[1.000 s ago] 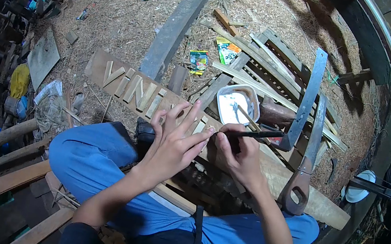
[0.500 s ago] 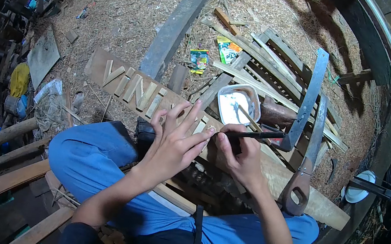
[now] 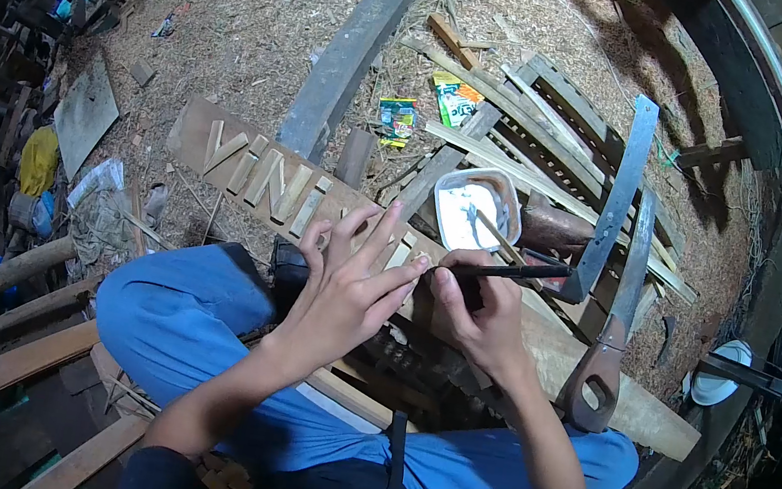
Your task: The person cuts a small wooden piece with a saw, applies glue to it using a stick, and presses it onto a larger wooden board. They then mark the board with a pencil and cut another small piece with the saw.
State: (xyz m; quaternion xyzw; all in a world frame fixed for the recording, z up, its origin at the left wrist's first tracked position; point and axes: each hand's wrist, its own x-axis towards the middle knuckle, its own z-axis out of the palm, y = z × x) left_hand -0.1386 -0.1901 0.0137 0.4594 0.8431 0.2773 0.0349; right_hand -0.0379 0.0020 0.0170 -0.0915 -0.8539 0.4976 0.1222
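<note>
A long wooden board [image 3: 186,141] lies across in front of me, with several short wood strips [image 3: 292,193] set on it like letters. Over its middle is my left hand [image 3: 355,280], fingers spread, its index fingertip at the board near a small pale strip [image 3: 401,250]. My right hand [image 3: 480,309] is closed round a thin black tool [image 3: 519,270], whose tip meets my left index fingertip. What lies under the fingertips is mostly hidden. Just beyond the hands stands a white tub [image 3: 477,209] of white paste with a stick in it.
A handsaw [image 3: 597,377] leans at the right beside a long metal blade [image 3: 620,188]. Behind the tub lie wooden slats [image 3: 552,117] and two small packets [image 3: 396,121]. A grey beam [image 3: 347,66] runs away over the shavings. Scrap wood fills the left side.
</note>
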